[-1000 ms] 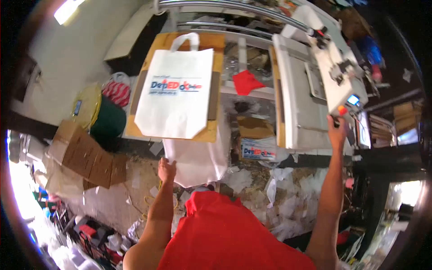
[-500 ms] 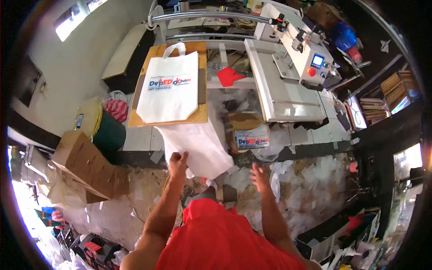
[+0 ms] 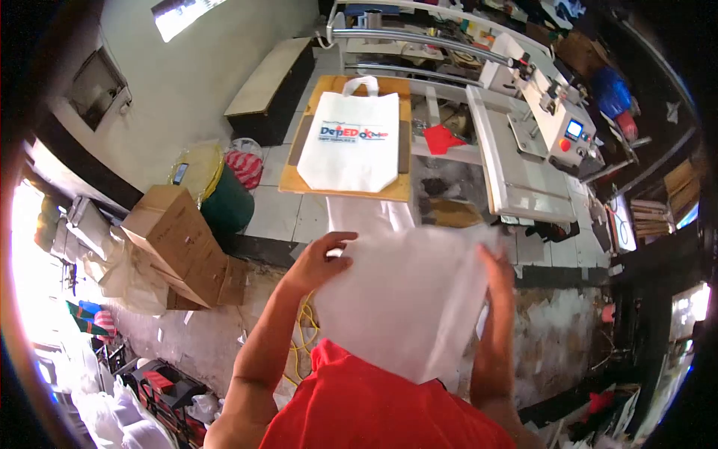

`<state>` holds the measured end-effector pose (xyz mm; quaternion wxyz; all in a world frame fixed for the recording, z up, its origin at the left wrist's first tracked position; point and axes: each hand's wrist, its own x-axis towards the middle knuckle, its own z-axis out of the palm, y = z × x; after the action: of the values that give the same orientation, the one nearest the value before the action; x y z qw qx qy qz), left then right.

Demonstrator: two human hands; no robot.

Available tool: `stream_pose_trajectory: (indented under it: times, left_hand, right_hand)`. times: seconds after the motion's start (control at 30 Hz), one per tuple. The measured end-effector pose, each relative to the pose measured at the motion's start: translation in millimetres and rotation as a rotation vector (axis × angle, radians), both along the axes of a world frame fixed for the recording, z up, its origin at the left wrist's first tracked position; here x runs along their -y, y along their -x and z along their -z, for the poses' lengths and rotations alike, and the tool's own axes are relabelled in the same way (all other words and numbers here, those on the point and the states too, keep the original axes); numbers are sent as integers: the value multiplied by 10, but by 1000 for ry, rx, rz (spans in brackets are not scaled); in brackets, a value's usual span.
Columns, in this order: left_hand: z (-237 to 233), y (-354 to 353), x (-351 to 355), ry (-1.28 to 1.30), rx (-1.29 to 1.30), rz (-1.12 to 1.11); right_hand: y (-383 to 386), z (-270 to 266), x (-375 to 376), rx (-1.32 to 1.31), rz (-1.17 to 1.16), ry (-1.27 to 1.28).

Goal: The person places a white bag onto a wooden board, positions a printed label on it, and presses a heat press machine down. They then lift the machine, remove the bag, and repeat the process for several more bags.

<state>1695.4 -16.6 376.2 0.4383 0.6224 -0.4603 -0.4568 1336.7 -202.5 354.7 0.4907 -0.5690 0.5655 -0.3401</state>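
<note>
A plain white fabric bag (image 3: 396, 299) is held up in front of my red shirt, slightly blurred. My left hand (image 3: 325, 262) pinches its upper left edge between thumb and fingers. At its upper right edge, my right hand (image 3: 496, 266) is closed on the fabric, smeared by motion. Beyond them a printed white bag (image 3: 351, 165) with blue and red lettering lies flat on a wooden board (image 3: 299, 182), its handle toward the far edge. More white fabric (image 3: 366, 215) hangs below the board's near edge.
A press machine (image 3: 550, 127) with a small screen stands at the right, beside a red piece (image 3: 443, 139). Cardboard boxes (image 3: 176, 239) and a green bin (image 3: 226, 202) are at the left. Metal rails (image 3: 426, 43) cross behind the board. Scraps litter the floor at right.
The plain white bag is now raised near my chest, with both hands on its edges. My right hand, empty before, has closed on it. The view has shifted left.
</note>
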Motion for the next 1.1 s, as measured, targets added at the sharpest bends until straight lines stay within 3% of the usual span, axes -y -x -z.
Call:
stream_pose_trajectory:
  times: [0.07, 0.13, 0.2, 0.33, 0.4, 0.43, 0.5, 0.53, 0.6, 0.67, 0.7, 0.73, 0.8, 0.87, 1.1]
  left_hand:
    - [-514, -89, 135, -34, -76, -79]
    - [-976, -297, 274, 316, 283, -168]
    - [-1411, -629, 521, 930, 896, -324]
    - [-1852, -1359, 1119, 1195, 1093, -698]
    - [-1865, -1711, 1502, 1310, 1171, -831]
    - [-1740, -1898, 1720, 1209, 1096, -855]
    - [-1255, -2268, 2151, 983, 1049, -844]
    - [-862, -2448, 2369, 853, 1073, -809]
    - [12, -2541, 2566, 464, 917, -647]
    - [1052, -2647, 2627, 126, 928, -463]
    - [1119, -2507, 2515, -69, 965, -403]
    - [1186, -2453, 2455, -75, 964, -397]
    - [1280, -2411, 2397, 76, 912, -464]
    - [1336, -2393, 2379, 72, 902, -482]
    - [1315, -2392, 2464, 135, 879, -527]
  right_hand:
    - [-353, -761, 247, 164, -87, 366]
    - [-805, -1508, 439, 191, -99, 867]
    - [-1195, -2127, 641, 25, -73, 1244]
    - [-2264, -2967, 1102, 412, -45, 1518]
    - [-2768, -3066, 1652, 288, 1, 1690]
    - [-3026, -2993, 1811, 149, 88, 1661]
    - [-3547, -2466, 2323, 76, 20, 1515]
    - [-3751, -1936, 2765, -61, -25, 1433]
    - [-3983, -894, 3007, -283, -136, 947]
    - [-3963, 236, 3193, -718, -353, 647]
    - [-3910, 739, 3157, -796, -395, 602]
    - [-3867, 990, 3027, -834, -346, 640]
    - [-3912, 1142, 2958, -875, -304, 663]
    - [-3895, 1263, 2931, -691, -189, 704]
    - [-3972, 1193, 3124, -733, -192, 838]
